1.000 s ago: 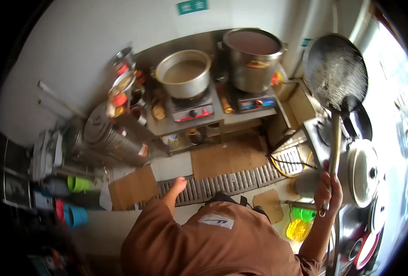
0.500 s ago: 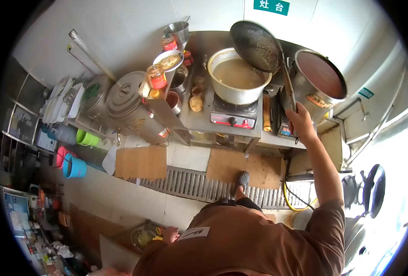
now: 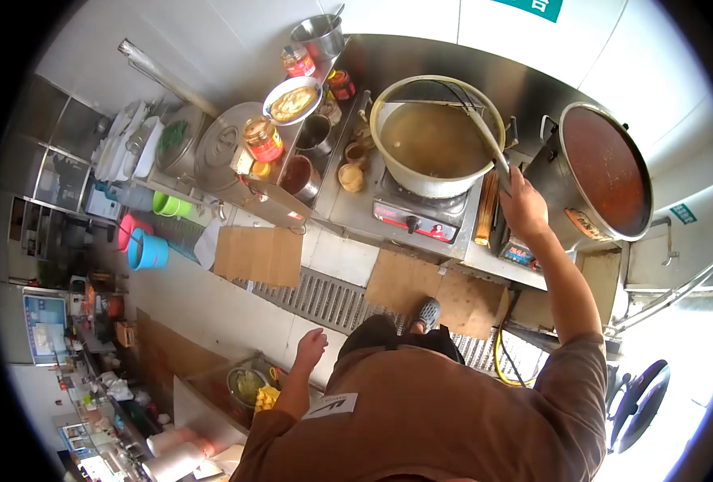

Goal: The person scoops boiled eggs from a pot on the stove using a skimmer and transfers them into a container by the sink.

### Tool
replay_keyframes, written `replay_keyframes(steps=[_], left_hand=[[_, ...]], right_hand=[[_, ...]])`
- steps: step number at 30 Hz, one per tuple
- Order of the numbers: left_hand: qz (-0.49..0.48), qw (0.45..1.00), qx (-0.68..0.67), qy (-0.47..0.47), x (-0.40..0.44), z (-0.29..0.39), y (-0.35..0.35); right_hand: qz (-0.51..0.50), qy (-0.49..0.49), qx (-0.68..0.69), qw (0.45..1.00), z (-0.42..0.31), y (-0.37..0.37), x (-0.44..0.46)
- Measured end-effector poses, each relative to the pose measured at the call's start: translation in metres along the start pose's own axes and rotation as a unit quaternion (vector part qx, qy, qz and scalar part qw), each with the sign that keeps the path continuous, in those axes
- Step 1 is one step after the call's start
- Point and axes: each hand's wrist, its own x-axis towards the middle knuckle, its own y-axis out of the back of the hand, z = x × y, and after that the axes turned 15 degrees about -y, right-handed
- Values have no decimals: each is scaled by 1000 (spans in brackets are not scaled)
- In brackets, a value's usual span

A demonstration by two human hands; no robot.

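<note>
My right hand (image 3: 523,201) is closed around the long handle (image 3: 489,138) of a dark, round strainer. The strainer's head is over or in the large pot (image 3: 422,183) of cloudy broth and is hard to make out. That pot stands on a gas stove (image 3: 415,218). My left hand (image 3: 312,345) is held out low on the left with its fingers curled together, and nothing shows in it. Below it are a bowl of pale green food (image 3: 248,386) and some yellow pieces (image 3: 266,398).
A tall pot of red liquid (image 3: 549,181) stands right of the stove. Left of it are jars (image 3: 262,140), a plate of yellowish paste (image 3: 292,103) and a lidded steel pot (image 3: 222,153). Cardboard (image 3: 258,255) and a metal drain grate (image 3: 324,305) cover part of the floor.
The strainer has swung down from its raised position toward the broth pot. My left hand has lifted away from the yellow item beside the bowl. The view has shifted closer to the stove.
</note>
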Motion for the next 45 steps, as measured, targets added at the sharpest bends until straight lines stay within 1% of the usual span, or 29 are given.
replay_keyframes(steps=[2, 4, 5, 6, 8, 9, 10, 11, 12, 13, 14, 16, 18, 19, 21, 22, 24, 29, 31, 35, 37, 40, 42, 45], left_hand=[[-5, 1000, 17, 0, 1, -10, -6], [-33, 996, 70, 35, -2, -35, -2], [-11, 998, 37, 58, -7, -51, -2], [-14, 997, 37, 60, -7, -77, 2], [-91, 975, 11, 202, -4, -127, 24], [-97, 975, 9, 201, -5, -135, 36], [-177, 981, 75, -22, -6, -142, 48], [-177, 976, -74, 108, 1, -141, 54], [-142, 939, -199, 243, 8, -141, 61], [-48, 961, -129, 241, 13, -119, 53], [48, 969, -57, 235, 17, -78, 41], [70, 978, -108, 166, 41, -70, 43], [35, 987, -22, 152, 68, -45, 37], [33, 987, -25, 155, 80, -37, 34], [3, 994, -33, 102, 102, -25, 29], [1, 994, -35, 104, 110, -20, 24], [-16, 997, -29, 68, 121, -14, 17], [-39, 995, -19, 90, 129, -22, 12], [-64, 991, 1, 120, 126, -30, 20], [-30, 990, -1, 139, 113, -47, 34], [15, 987, 10, 160, 110, -51, 39], [8, 983, 13, 183, 109, -53, 43], [19, 986, 2, 168, 108, -54, 40], [20, 989, -12, 143, 110, -54, 33]], right_hand=[[-23, -13, -3, 1000, -2, 5, 7], [-23, -10, -4, 1000, 1, -1, 15], [-18, -8, -4, 1000, 2, -4, 19], [-20, -10, -7, 1000, 1, -5, 21], [-23, -17, -9, 1000, -4, -5, 24], [-21, -20, -14, 999, -6, -5, 26], [-20, -28, -13, 999, -7, -7, 28], [-21, -35, -13, 999, -8, -8, 28], [-22, -35, -22, 999, -11, -8, 29], [-28, -40, -23, 999, -15, -7, 29], [-34, -45, -23, 998, -18, -7, 30], [-35, -39, -33, 998, -20, -10, 31], [-52, -52, -33, 997, -27, -9, 31], [-53, -51, -37, 997, -28, -10, 31], [-47, -59, -36, 997, -25, -17, 33], [-49, -59, -39, 996, -25, -18, 33], [-40, -55, -43, 997, -25, -20, 33], [-51, -61, -47, 996, -31, -17, 34], [-61, -65, -50, 995, -33, -16, 34], [-66, -77, -54, 993, -36, -16, 32], [-68, -87, -55, 992, -35, -16, 32], [-78, -90, -37, 992, -31, -14, 33], [-94, -105, -15, 990, -31, -10, 32], [-86, -93, 0, 992, -25, -9, 32]])
